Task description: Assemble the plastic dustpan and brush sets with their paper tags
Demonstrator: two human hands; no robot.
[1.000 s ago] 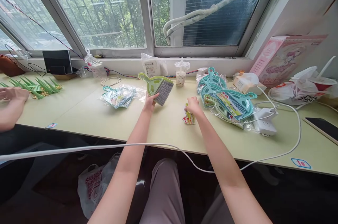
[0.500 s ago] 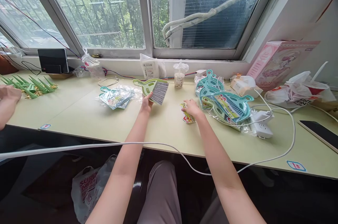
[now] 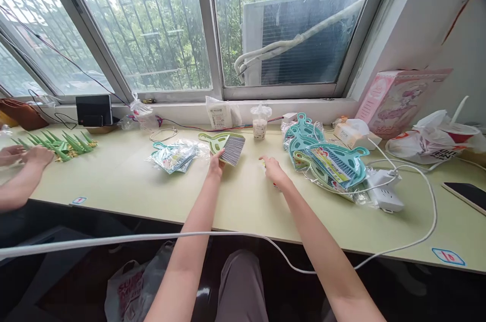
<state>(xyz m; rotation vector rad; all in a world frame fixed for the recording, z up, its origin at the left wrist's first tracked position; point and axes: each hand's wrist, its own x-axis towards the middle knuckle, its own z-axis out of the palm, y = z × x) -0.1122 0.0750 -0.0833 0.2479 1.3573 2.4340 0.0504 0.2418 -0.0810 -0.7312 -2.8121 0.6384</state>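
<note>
My left hand (image 3: 216,164) is closed on a small green dustpan (image 3: 214,144) with a grey-bristled brush (image 3: 233,150) set in it, held tilted just above the table. Over on the right, my right hand (image 3: 274,170) is bent over a colourful printed card (image 3: 277,187), with its fingers closed at the card's upper edge. Most of that card is hidden beneath the hand. Beside this hand lies a pile of wrapped turquoise dustpan sets (image 3: 327,156), one of them green. More wrapped sets (image 3: 172,157) lie left of my left hand.
A drink cup (image 3: 260,124) and a white packet (image 3: 220,113) stand by the window. A white cable (image 3: 228,234) crosses before my arms to a power strip (image 3: 384,191). At far left, a co-worker's hands (image 3: 36,157) work by green spiky pieces (image 3: 63,145).
My right hand has shifted slightly left, covering more of the printed card. My left hand keeps its hold on the dustpan. The co-worker's hands have reached in toward the green pieces. The view has tilted up.
</note>
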